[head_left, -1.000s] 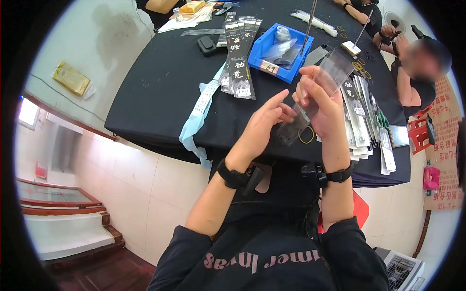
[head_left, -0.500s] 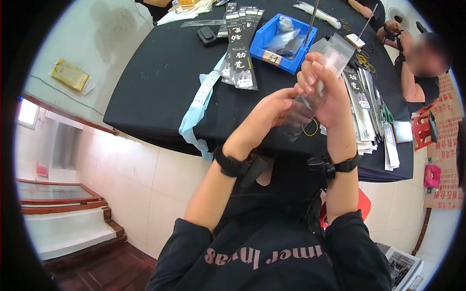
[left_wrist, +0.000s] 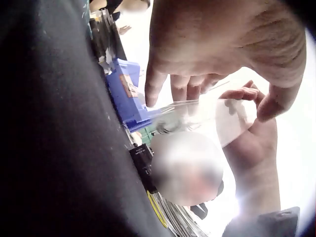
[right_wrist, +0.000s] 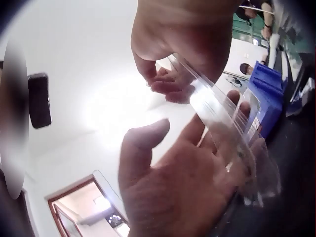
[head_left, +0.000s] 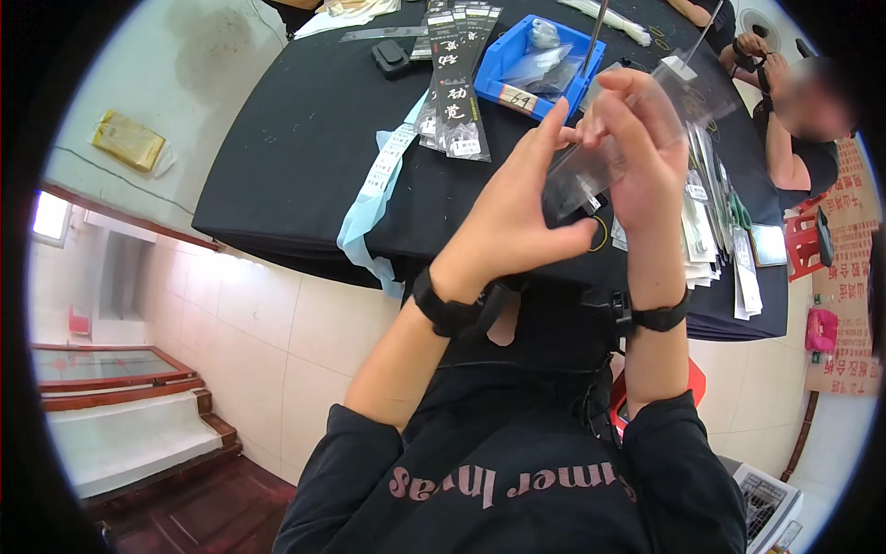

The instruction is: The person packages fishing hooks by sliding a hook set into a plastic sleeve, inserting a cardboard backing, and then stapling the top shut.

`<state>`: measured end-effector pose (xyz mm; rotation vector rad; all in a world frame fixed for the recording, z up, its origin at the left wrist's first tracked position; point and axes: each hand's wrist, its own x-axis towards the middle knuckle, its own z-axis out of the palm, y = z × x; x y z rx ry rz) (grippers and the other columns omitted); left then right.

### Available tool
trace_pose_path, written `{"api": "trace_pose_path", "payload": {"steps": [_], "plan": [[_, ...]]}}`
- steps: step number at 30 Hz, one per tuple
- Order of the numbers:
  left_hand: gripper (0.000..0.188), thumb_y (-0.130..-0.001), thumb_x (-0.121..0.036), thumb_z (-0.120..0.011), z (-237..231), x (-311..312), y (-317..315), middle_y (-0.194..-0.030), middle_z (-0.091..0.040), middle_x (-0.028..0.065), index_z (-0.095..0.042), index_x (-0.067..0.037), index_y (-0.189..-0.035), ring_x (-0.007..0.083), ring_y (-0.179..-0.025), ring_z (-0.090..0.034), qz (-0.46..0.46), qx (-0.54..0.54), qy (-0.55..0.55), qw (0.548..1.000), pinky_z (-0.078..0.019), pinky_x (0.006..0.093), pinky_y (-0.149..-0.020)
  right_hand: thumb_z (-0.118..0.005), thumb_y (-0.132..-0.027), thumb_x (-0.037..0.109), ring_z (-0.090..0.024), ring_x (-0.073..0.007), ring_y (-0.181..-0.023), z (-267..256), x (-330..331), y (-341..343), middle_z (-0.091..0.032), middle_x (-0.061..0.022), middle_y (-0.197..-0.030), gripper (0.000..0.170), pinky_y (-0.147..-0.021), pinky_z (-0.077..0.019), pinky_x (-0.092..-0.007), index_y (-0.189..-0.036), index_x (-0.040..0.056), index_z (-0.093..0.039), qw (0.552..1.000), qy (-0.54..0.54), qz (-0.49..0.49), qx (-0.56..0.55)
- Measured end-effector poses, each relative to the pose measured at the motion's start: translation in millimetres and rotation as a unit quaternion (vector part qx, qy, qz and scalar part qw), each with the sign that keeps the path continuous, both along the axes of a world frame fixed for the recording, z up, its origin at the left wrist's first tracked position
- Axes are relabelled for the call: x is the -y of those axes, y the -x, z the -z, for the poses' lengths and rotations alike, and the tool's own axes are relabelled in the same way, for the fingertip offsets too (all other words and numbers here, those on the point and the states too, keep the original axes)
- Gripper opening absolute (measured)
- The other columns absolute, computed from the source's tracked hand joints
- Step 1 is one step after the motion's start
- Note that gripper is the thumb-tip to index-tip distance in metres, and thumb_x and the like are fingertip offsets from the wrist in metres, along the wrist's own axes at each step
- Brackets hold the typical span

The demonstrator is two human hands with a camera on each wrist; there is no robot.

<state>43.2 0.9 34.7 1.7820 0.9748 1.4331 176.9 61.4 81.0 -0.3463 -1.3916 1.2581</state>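
A clear plastic sleeve (head_left: 577, 180) slants above the table's near side. The right hand (head_left: 651, 166) grips it between thumb and curled fingers, and its far end extends beyond that hand. Beside the sleeve, the left hand (head_left: 517, 212) has its thumb spread wide from extended fingers. In the right wrist view, the left hand (right_wrist: 173, 185) shows its palm, with fingers near or against the sleeve (right_wrist: 212, 106); contact is unclear. The left wrist view shows the left hand (left_wrist: 217, 39) over the sleeve (left_wrist: 232, 118) and the right hand (left_wrist: 256, 148) beyond.
A blue bin (head_left: 492, 83) of plastic bags stands beyond the hands. Black printed packets (head_left: 457, 106) and a light-blue strip (head_left: 374, 198) lie left; stacked packages (head_left: 697, 212), scissors (head_left: 739, 212) and a yellow band (head_left: 601, 234) lie right. Another person (head_left: 789, 162) sits across the right side.
The left hand's thumb has come away from the sleeve and spread from the fingers. The right hand has shifted slightly right with the sleeve still in its grip.
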Motion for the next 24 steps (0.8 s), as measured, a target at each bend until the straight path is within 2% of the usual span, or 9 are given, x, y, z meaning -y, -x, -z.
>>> {"api": "trace_pose_path", "payload": {"steps": [2,8,11,13,14,17,18,20,24], "plan": [[0.101,-0.064,-0.017,-0.077,5.0,0.0,-10.9,-0.130,-0.049,0.0178,-0.022,0.000,-0.147,0.0314,-0.121,-0.050,-0.097,-0.048,-0.107,0.988,-0.0396,0.0359,-0.102,-0.064,-0.085,0.004,-0.059,-0.0077,-0.076,-0.7,13.0,6.7,-0.061,-0.0023,-0.084,0.034,-0.069,-0.0457,-0.0196,-0.118,-0.0005,-0.056,1.000,-0.021,0.005,0.017],[0.088,-0.070,-0.015,-0.077,29.2,-2.1,-22.7,-0.145,-0.036,0.0240,-0.029,0.000,-0.143,0.0352,-0.131,-0.042,-0.126,-0.054,0.006,0.991,-0.0411,0.0382,-0.101,-0.065,-0.080,-0.004,-0.058,-0.0083,-0.086,15.6,28.4,17.1,-0.061,-0.0044,-0.092,0.049,-0.074,-0.0458,-0.0210,-0.127,0.0002,-0.048,0.997,-0.010,0.030,0.071],[0.080,-0.074,-0.013,-0.073,37.0,-6.7,-26.9,-0.138,-0.044,0.0237,-0.032,0.001,-0.141,0.0371,-0.127,-0.046,-0.127,-0.062,-0.012,0.990,-0.0425,0.0392,-0.099,-0.066,-0.081,-0.001,-0.058,-0.0102,-0.086,23.6,25.1,21.0,-0.061,-0.0048,-0.091,0.038,-0.076,-0.0462,-0.0239,-0.117,-0.0004,-0.054,0.997,-0.026,0.036,0.067],[0.036,-0.083,-0.012,-0.063,34.2,-7.9,-30.8,-0.103,-0.062,0.0203,-0.051,0.002,-0.114,0.0376,-0.099,-0.060,-0.146,-0.019,-0.058,0.987,-0.0465,0.0380,-0.087,-0.066,-0.082,0.001,-0.058,-0.0110,-0.086,25.7,18.3,20.0,-0.061,-0.0049,-0.091,0.033,-0.077,-0.0464,-0.0251,-0.113,-0.0006,-0.056,0.996,-0.041,0.033,0.072],[0.036,-0.083,-0.012,-0.063,31.0,-8.6,-34.4,-0.103,-0.062,0.0203,-0.051,0.002,-0.114,0.0376,-0.099,-0.060,-0.145,-0.019,-0.059,0.987,-0.0465,0.0380,-0.087,-0.066,-0.083,0.004,-0.058,-0.0121,-0.088,25.0,14.9,17.8,-0.061,-0.0052,-0.092,0.029,-0.078,-0.0463,-0.0261,-0.110,-0.0006,-0.057,0.997,-0.038,0.013,0.069],[0.030,-0.087,-0.014,-0.057,23.5,-10.0,-39.4,-0.101,-0.063,0.0169,-0.052,0.002,-0.113,0.0325,-0.094,-0.062,-0.152,0.085,-0.061,0.983,-0.0476,0.0358,-0.081,-0.068,-0.084,0.011,-0.060,-0.0145,-0.091,16.4,9.8,19.3,-0.062,-0.0065,-0.094,0.029,-0.081,-0.0457,-0.0277,-0.107,-0.0008,-0.057,0.992,-0.056,0.032,0.110],[0.039,-0.087,-0.010,-0.055,22.7,-11.2,-35.4,-0.102,-0.061,0.0158,-0.048,0.003,-0.123,0.0285,-0.093,-0.061,-0.059,0.219,0.044,0.973,-0.0471,0.0352,-0.083,-0.069,-0.084,0.015,-0.060,-0.0158,-0.092,9.3,10.7,20.4,-0.063,-0.0075,-0.096,0.032,-0.083,-0.0453,-0.0282,-0.109,-0.0009,-0.056,0.982,-0.076,0.071,0.155],[0.049,-0.087,-0.007,-0.053,20.2,-12.0,-23.5,-0.103,-0.060,0.0146,-0.043,0.004,-0.133,0.0245,-0.093,-0.061,0.038,0.344,0.147,0.927,-0.0466,0.0346,-0.086,-0.073,-0.082,0.019,-0.061,-0.0165,-0.091,-1.0,15.4,11.4,-0.063,-0.0089,-0.097,0.043,-0.083,-0.0457,-0.0284,-0.115,-0.0011,-0.054,0.954,-0.156,0.144,0.211],[0.054,-0.076,-0.008,-0.033,0.8,-1.4,3.1,-0.078,-0.048,0.0062,-0.043,0.002,-0.128,0.0210,-0.080,-0.054,0.117,0.552,0.101,0.819,-0.0418,0.0476,-0.098,-0.074,-0.083,0.022,-0.060,-0.0125,-0.088,2.4,20.5,-13.3,-0.064,-0.0074,-0.098,0.048,-0.076,-0.0475,-0.0247,-0.120,-0.0007,-0.053,0.969,-0.029,0.114,0.216]]}}
